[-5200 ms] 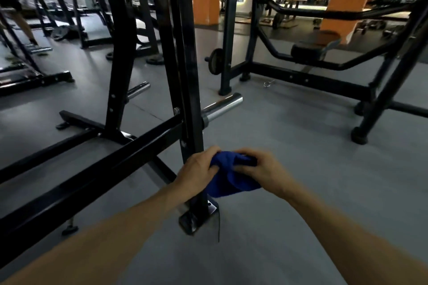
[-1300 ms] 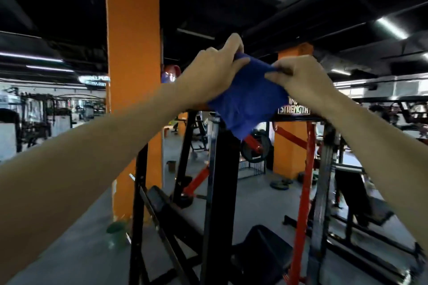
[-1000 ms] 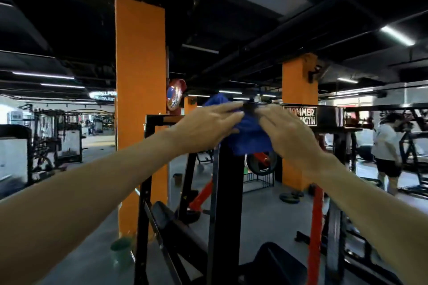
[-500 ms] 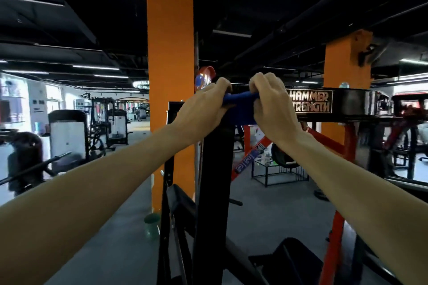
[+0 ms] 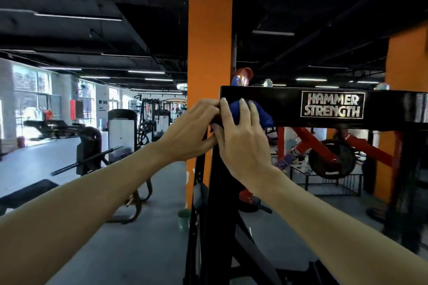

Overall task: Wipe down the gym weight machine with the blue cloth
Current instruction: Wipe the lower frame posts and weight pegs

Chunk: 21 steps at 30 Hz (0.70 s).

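Half a second ago both hands gripped the blue cloth [image 5: 260, 114] bunched at the top corner; now the right hand [image 5: 240, 139] lies spread over it, fingers nearly straight, pressing it onto the black crossbar [image 5: 278, 105]. The left hand [image 5: 188, 132], fingers bent, pinches the cloth's left edge. Wiping looks set to run right, toward the Hammer Strength label [image 5: 332, 105]. The orange pillar [image 5: 209, 53] stands just behind.

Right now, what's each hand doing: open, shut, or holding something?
Left hand: fingers curled at the blue cloth, apparently pinching its end.
Right hand: open, straight fingers pressing the blue cloth against the black crossbar.
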Available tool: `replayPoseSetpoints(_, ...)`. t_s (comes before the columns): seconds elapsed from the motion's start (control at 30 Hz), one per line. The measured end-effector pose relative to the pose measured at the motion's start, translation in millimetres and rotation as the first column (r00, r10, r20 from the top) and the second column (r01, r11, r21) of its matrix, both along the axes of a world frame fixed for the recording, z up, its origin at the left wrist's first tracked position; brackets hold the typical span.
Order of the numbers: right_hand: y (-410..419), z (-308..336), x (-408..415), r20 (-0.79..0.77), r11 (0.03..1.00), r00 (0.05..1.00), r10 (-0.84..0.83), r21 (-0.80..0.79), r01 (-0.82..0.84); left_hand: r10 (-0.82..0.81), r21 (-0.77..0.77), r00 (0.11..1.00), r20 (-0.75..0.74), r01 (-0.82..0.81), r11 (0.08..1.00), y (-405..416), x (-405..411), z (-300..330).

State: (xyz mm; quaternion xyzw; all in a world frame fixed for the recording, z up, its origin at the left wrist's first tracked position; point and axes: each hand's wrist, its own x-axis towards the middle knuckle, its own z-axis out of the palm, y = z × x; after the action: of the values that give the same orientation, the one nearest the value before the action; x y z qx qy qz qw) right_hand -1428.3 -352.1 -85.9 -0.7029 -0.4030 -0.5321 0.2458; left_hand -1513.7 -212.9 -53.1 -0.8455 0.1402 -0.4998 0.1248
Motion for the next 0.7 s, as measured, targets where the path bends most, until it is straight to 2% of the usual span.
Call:
replayPoseSetpoints(0.07,15,2,-2,-0.032,0.999,0.999,-0.024,0.033,0.026,-0.022,-0.138,0.998,0.052,0.029,0.990,8,-2,4)
replayPoseSetpoints(0.13,29,8,-3,-0.046,0.998,0.999,-0.030,0.059,0.032,-0.014,-0.199,0.996,0.086,0.031,0.979,17,-1,11)
replayPoseSetpoints(0.23,39,18,0,-0.004,0.997,1.000,-0.005,0.075,0.005,0.001,-0.189,1.000,-0.007,-0.003,0.982,26,4,23)
replayPoseSetpoints(0.4,4,35,24,0.006,0.971,0.974,0.228,0.074,-0.227,-0.005,-0.138,0.990,-0.141,-0.015,0.990,18,17,37)
replayPoseSetpoints(0.47,-17,41,34,-0.003,0.971,0.979,0.204,0.131,-0.202,0.019,-0.119,0.989,-0.144,-0.036,0.992,11,25,39)
replayPoseSetpoints(0.57,-28,43,36,-0.058,0.960,0.998,0.039,0.278,-0.021,0.080,-0.061,0.993,-0.083,-0.085,0.994,4,33,40)
replayPoseSetpoints(0.63,-17,41,26,-0.134,0.936,0.991,0.031,0.351,0.018,0.099,0.003,0.994,-0.040,-0.099,0.995,0,39,37)
replayPoseSetpoints(0.7,2,33,11,-0.122,0.938,0.992,0.039,0.346,0.006,0.094,0.023,0.996,-0.009,-0.094,0.995,-2,43,33)
